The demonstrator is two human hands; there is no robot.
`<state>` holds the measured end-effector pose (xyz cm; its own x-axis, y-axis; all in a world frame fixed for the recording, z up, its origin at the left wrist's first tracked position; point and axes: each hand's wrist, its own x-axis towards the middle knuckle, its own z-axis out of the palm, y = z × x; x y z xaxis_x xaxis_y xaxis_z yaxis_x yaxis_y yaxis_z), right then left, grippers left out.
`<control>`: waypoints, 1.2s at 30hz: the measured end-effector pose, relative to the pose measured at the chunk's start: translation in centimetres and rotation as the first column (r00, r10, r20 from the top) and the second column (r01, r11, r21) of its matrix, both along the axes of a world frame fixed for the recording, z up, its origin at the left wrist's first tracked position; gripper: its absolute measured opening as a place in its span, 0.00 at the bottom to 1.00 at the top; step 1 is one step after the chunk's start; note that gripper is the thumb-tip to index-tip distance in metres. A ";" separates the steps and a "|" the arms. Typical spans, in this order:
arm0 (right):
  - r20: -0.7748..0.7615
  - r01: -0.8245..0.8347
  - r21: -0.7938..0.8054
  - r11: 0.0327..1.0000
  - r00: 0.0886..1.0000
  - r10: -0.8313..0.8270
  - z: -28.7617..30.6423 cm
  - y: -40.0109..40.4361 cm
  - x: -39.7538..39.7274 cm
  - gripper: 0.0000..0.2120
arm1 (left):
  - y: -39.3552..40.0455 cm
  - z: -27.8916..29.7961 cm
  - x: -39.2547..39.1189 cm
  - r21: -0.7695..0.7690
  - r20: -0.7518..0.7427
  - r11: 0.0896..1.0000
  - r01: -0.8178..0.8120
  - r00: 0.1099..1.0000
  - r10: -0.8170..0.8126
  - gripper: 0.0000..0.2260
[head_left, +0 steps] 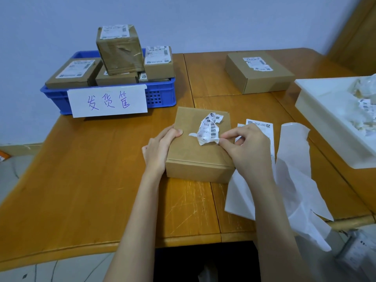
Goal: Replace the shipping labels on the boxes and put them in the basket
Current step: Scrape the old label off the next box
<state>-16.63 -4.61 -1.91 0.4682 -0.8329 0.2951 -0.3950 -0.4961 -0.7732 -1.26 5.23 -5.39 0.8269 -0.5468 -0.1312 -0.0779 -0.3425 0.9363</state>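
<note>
The old shipping label [209,129] lies crumpled and mostly peeled on the cardboard box [200,147] near the table's middle. It looks thin and tear-prone, best pulled from its loose right edge, where the right hand [247,147] pinches it. The left hand [160,148] grips the box's left side, steadying what seems a light, stiff carton. A fresh label [261,127] waits just right of it. Far left, the blue basket [160,96] holds relabelled boxes; another box [259,73] sits far right.
</note>
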 end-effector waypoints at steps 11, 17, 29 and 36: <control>-0.255 -0.098 -0.134 0.986 0.965 0.061 -0.5 0.5 1.5 0.08 | -0.3 -0.4 0.2 -0.010 0.010 1.000 0.027 1.000 -0.027 0.12; -0.099 -0.120 0.026 0.992 0.988 0.122 0.2 0.7 2.5 0.09 | -0.4 -1.2 0.5 0.002 0.073 1.000 0.022 0.997 -0.022 0.36; -0.157 0.005 0.114 0.993 0.988 0.013 1.1 -0.2 0.5 0.10 | -0.4 -1.2 0.3 -0.014 0.115 0.999 0.031 0.993 -0.029 0.37; -0.163 0.021 0.076 0.997 0.987 -0.009 0.9 0.3 1.7 0.11 | -0.4 -1.3 0.4 -0.015 0.082 0.999 0.032 0.996 -0.031 0.27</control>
<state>-14.94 -4.34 -0.97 0.4919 -0.8575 0.1506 -0.5254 -0.4303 -0.7341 -0.81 4.85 -6.66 0.8170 -0.5740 -0.0545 -0.1652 -0.3236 0.9317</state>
